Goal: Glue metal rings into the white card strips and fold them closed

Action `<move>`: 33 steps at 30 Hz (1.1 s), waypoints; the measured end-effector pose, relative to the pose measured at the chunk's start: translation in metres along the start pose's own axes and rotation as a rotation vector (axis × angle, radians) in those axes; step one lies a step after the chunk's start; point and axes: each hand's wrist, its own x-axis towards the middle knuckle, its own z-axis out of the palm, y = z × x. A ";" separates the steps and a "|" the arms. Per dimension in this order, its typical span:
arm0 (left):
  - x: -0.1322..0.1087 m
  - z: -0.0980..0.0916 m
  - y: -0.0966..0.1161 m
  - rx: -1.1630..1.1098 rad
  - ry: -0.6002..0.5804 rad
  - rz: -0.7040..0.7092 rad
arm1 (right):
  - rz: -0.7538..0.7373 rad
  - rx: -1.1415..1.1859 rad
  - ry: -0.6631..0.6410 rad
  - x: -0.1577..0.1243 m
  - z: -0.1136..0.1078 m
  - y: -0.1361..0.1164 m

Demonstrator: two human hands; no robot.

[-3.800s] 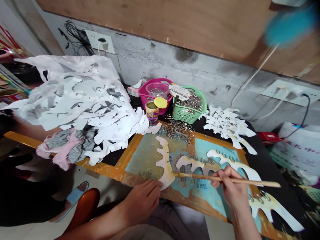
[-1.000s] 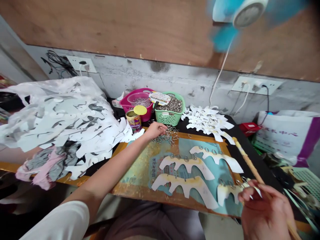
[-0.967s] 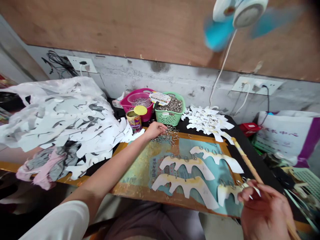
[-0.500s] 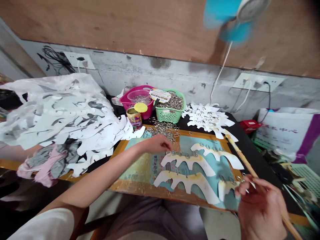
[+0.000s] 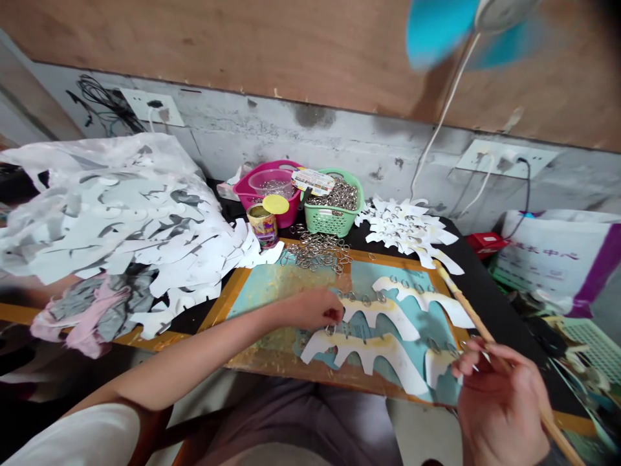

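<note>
My left hand (image 5: 317, 309) is closed in a pinch on a small metal ring at the left top edge of the nearest white scalloped cutout (image 5: 366, 349). Several rings stand along the top of the cutout behind it (image 5: 381, 314), which my fingers partly cover. Farther back lies another ringed cutout (image 5: 422, 298). My right hand (image 5: 504, 395) is wrapped round a long wooden-handled brush (image 5: 473, 314), its pale bristles pointing away from me. Beside those fingers is a partly hidden cutout (image 5: 439, 366) with rings. Yellowish smears mark the cutouts' upper edges.
Loose metal rings (image 5: 320, 252) are heaped at the board's back. Behind them stand a green basket (image 5: 332, 223) of rings, a pink basket (image 5: 288, 217) and an open can (image 5: 263, 230). White cutouts pile at left (image 5: 116, 213) and back right (image 5: 410, 226). A blue fan (image 5: 439, 29) hangs above.
My left hand has moved from the left end of the middle cutout toward me, to the nearest cutout's top edge. My right hand still holds the brush, nearly unmoved. The view has shifted slightly.
</note>
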 end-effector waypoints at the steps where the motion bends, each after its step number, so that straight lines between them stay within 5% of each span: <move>1: -0.001 0.002 0.000 0.022 0.016 0.010 | 0.000 0.002 -0.001 0.000 0.001 0.000; 9: -0.003 0.013 0.001 0.136 0.139 0.039 | 0.012 0.009 0.007 -0.001 0.004 -0.002; 16: 0.026 -0.011 -0.037 0.348 0.449 -0.190 | -0.001 0.027 -0.027 -0.002 0.004 0.000; 22: 0.062 -0.020 -0.055 0.380 0.339 -0.062 | 0.019 0.036 -0.037 -0.004 0.005 -0.002; 28: 0.054 -0.020 -0.029 0.295 0.419 -0.089 | 0.006 0.023 -0.030 -0.001 -0.001 -0.002; 30: 0.043 -0.019 -0.011 0.205 0.331 -0.046 | 0.008 0.022 -0.034 0.000 0.000 -0.001; 33: 0.027 -0.010 0.011 -0.034 0.048 0.044 | 0.020 0.038 -0.042 -0.001 0.003 0.000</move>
